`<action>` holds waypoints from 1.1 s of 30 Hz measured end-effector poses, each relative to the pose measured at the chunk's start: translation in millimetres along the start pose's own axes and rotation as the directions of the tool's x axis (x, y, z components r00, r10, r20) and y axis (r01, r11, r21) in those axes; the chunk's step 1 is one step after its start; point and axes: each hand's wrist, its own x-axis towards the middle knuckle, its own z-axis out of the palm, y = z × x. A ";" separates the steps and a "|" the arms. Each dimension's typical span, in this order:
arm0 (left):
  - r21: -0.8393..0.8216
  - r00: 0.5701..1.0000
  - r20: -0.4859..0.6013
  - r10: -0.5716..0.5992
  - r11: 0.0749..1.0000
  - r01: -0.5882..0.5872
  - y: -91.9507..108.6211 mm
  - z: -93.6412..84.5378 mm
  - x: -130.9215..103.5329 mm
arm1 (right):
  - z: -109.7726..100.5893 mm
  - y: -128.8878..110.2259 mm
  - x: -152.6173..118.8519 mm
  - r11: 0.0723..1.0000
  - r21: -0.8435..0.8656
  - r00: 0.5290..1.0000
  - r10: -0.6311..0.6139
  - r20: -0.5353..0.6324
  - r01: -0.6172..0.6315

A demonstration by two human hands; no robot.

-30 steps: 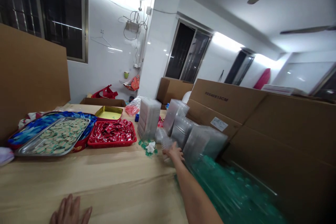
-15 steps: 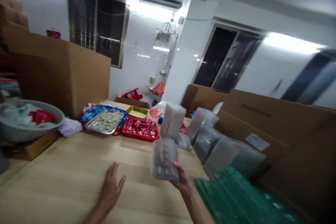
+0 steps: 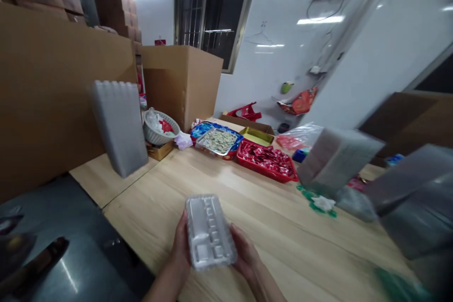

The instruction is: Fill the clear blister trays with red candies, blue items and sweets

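Observation:
A stack of clear plastic trays (image 3: pixel 209 233) with moulded compartments is held between my two hands, above the wooden table (image 3: pixel 152 217). My left hand (image 3: pixel 181 243) grips its left side, fingers partly hidden behind it. Against the right side my right hand (image 3: pixel 244 250) is closed in the same way. Beyond the trays lie a red tray (image 3: pixel 286 178) of small red packets and a silver tray (image 3: pixel 217 141) of small pale pieces with green on them.
At the left a tall stack of clear trays (image 3: pixel 122 127) stands near a basket (image 3: pixel 161 137) of bags. More clear plastic stacks (image 3: pixel 334 160) line the right side. Large cardboard boxes (image 3: pixel 166 80) rise behind. A gold tray (image 3: pixel 256 137) sits at the back. The table's edge runs along the lower left.
My view has swung left. The tray stack, held earlier by my right hand alone, has come nearer and lower; my left hand, open before, has taken hold of its left side.

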 end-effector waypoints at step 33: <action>0.764 0.547 -0.454 0.704 0.623 -0.168 62.8 -12.5 -56.8 | 72.3 25.2 59.0 0.862 -0.485 0.988 -0.110 0.109 0.150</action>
